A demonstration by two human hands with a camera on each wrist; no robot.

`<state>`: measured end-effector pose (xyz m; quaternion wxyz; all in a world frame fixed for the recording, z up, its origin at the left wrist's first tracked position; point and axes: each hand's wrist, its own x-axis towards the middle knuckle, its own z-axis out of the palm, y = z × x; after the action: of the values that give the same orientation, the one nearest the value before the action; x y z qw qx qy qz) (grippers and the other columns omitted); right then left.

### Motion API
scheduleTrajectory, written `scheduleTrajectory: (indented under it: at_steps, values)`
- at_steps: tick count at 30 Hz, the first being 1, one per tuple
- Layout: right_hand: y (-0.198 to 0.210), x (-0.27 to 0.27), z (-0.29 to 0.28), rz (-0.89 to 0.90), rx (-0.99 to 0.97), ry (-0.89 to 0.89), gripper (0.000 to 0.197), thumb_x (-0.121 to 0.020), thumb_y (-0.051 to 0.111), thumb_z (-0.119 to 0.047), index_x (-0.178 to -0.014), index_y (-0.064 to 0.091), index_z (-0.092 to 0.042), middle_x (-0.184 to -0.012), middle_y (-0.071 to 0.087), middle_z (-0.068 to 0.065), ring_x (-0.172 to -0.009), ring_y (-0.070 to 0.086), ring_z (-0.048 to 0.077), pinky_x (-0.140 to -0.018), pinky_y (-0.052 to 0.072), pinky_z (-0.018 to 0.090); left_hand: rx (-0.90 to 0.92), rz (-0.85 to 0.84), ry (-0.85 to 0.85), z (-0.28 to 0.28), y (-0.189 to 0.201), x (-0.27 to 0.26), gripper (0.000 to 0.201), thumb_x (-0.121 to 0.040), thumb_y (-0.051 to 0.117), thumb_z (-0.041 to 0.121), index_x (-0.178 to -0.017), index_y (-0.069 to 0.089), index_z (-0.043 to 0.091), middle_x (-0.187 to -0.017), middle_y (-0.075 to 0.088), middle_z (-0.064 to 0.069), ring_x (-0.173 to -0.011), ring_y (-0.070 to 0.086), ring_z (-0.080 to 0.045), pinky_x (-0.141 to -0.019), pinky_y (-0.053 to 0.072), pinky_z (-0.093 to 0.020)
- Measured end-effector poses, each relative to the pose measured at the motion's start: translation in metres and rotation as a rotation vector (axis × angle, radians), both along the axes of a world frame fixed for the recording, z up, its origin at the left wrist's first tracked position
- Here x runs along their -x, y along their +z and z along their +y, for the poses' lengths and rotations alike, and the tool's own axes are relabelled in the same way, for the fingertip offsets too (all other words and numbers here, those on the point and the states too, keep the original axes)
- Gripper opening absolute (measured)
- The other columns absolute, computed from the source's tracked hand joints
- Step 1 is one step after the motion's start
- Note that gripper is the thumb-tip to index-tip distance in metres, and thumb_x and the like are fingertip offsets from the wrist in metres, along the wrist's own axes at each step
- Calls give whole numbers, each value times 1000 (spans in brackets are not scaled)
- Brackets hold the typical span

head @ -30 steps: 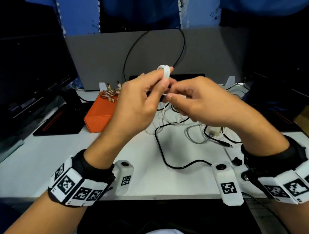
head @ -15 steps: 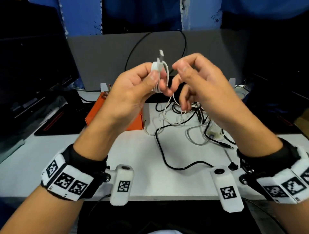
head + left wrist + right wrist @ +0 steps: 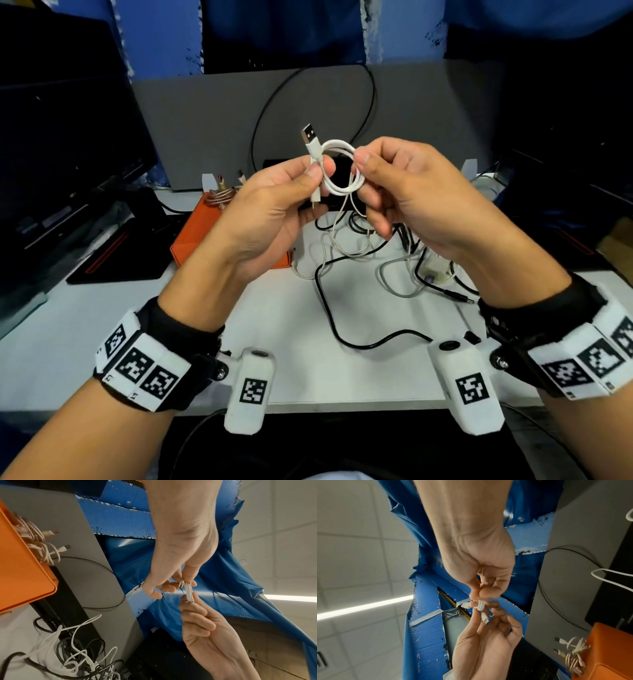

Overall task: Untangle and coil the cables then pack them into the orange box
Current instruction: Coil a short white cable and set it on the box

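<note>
Two hands hold one small white cable coil (image 3: 340,168) up in the air above the counter (image 3: 144,308). The left hand (image 3: 270,209) pinches the coil's left side between thumb and forefinger, just under the USB plug (image 3: 310,137), which sticks up and tilts left. The right hand (image 3: 411,195) pinches the coil's right side with thumb and forefinger, its other fingers curled below. A thin white strand hangs from the coil down toward the tangle of cables (image 3: 383,253) lying on the counter, black and white ones mixed. From that tangle a black cable (image 3: 329,308) runs toward the near edge and curves right. Left of the tangle, partly hidden behind the left hand, stands the orange box (image 3: 191,240); a braided cable bundle (image 3: 221,197) rests on its far rim, and the left wrist view shows a coiled white cable (image 3: 46,553) beside it in the box. Behind stands a grey panel (image 3: 205,120) with a black wire loop (image 3: 274,102) across it.
</note>
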<state>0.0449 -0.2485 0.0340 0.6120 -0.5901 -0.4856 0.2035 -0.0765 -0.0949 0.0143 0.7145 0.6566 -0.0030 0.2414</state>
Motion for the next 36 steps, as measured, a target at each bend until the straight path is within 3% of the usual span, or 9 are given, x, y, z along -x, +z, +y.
scheduleTrajectory:
  at_steps: [7,11,16,19,23,25,30,33,36]
  values:
    - [-5,-1,3,218,45,218,31,-111,42,-29,-98,61,-9,-62,56,4,-41,49,12,-41,42,23,103,-9,-101,4,-6,-6,19,-104,48,18,-100,67,19,-103,62,-3,-100,47,-26,-87,37,-37]
    - [-6,-6,6,261,8,185,30,-110,43,-28,-89,57,-13,-57,43,-1,-41,40,10,-43,38,21,89,26,-23,2,-5,-5,20,-103,52,16,-104,72,15,-101,57,-7,-82,52,-12,-73,44,-28]
    - [-6,-15,3,56,96,93,31,-110,46,-28,-86,58,-12,-53,37,-4,-41,40,14,-48,33,25,-158,101,147,11,8,6,27,-104,49,13,-117,72,6,-104,75,-6,-89,67,-21,-82,49,-32]
    - [-5,-18,-1,-63,175,120,33,-111,46,-27,-86,58,-9,-52,34,-5,-42,39,14,-49,34,26,-277,131,188,19,17,16,33,-109,45,23,-122,70,7,-112,76,-11,-93,69,-24,-87,50,-35]
    - [-6,-16,-3,-198,267,153,33,-110,47,-26,-85,58,-6,-52,32,-9,-45,33,13,-46,36,24,-629,198,177,15,18,21,25,-99,63,21,-122,72,16,-91,78,4,-80,71,-12,-80,57,-28]
    - [-6,-16,-4,-252,307,160,34,-110,49,-26,-85,59,-5,-54,33,-8,-47,32,14,-46,37,24,-722,234,115,13,15,19,21,-98,64,15,-116,75,12,-81,75,9,-76,69,-10,-76,58,-25]
    - [-5,-21,-5,-248,273,142,33,-109,50,-25,-91,61,0,-53,34,-5,-47,38,16,-49,40,23,-643,200,89,11,11,14,18,-97,63,8,-105,73,-5,-70,70,2,-69,67,-10,-72,56,-21]
    - [-9,-22,0,-169,179,109,29,-107,53,-25,-96,63,0,-52,40,-5,-47,47,17,-53,42,25,-593,142,134,11,12,13,15,-96,65,7,-103,74,-3,-77,71,-11,-70,68,-14,-73,57,-22]
    - [-10,-24,3,-113,124,113,23,-102,62,-23,-102,65,-1,-59,50,1,-54,57,21,-62,48,35,-529,110,186,12,11,11,12,-95,66,11,-99,75,3,-76,73,-6,-71,70,-15,-73,57,-23]
